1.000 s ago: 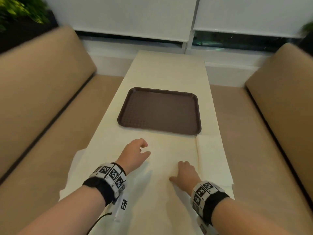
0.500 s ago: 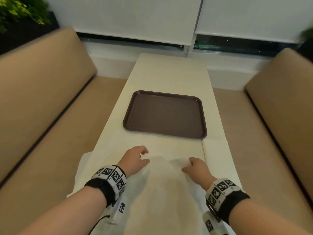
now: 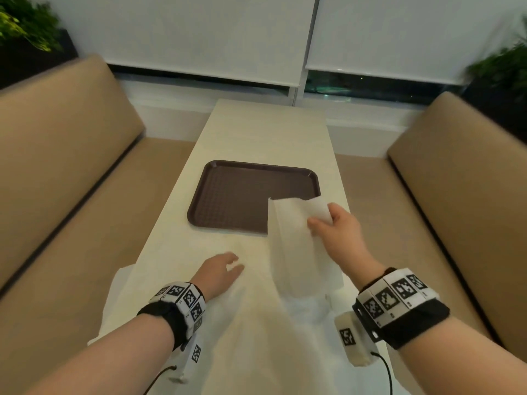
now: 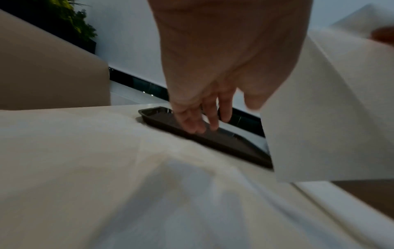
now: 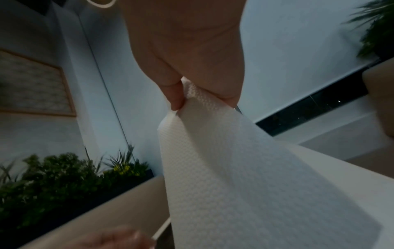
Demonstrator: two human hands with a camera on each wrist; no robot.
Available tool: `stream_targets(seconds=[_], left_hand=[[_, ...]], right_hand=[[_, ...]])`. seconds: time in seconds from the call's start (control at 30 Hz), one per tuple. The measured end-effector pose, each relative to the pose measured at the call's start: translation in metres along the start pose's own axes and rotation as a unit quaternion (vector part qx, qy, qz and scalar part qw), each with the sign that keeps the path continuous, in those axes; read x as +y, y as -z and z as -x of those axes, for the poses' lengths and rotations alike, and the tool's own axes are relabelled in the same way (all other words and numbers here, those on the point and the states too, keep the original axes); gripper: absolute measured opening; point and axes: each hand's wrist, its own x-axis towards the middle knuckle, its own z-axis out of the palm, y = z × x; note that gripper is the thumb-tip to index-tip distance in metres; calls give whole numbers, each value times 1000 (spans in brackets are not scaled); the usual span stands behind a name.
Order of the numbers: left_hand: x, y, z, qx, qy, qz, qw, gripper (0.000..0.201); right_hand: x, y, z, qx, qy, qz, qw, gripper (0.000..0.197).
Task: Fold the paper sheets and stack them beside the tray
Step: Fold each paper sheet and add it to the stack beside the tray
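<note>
Right hand (image 3: 338,235) grip pinches the paper sheet's (image 3: 296,249) far right corner; sheet hangs near-left below it, overlapping the tray (image 3: 228,195). Left hand (image 3: 218,270), fingers spread, rests on the desk (image 3: 271,132).

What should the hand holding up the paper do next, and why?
Probably carry the lifted edge over toward the left hand and lay it down to make a fold. The right hand pinches the paper sheet by one edge and holds it raised in front of the tray, while the left hand rests open on the paper lying on the table.
</note>
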Motion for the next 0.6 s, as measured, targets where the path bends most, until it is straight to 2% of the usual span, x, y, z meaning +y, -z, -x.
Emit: stream_targets(seconds=[0.07,0.1,0.27,0.37,0.43,0.5,0.6], left_hand=[[25,14,6,113,-33,145,982,32],[41,22,10,133,-51,206,968,29],[111,38,24,29,-138,391,910,32],[136,36,24,33,-131,453,881,20],[145,34,24,19,-117,494,861,21],[151,31,24,13,-103,513,852,21],[158,28,26,19,-89,508,856,18]], right_hand=[[-13,10,0,8,9,-41,999,7],[-18,13,1,13,11,-62,998,6],[-36,23,7,9,35,-126,991,9],[-39,28,10,13,44,-134,990,9],[-38,32,13,17,45,-138,989,13],[-36,37,15,25,40,-146,988,15],[-30,43,19,25,34,-154,987,13]])
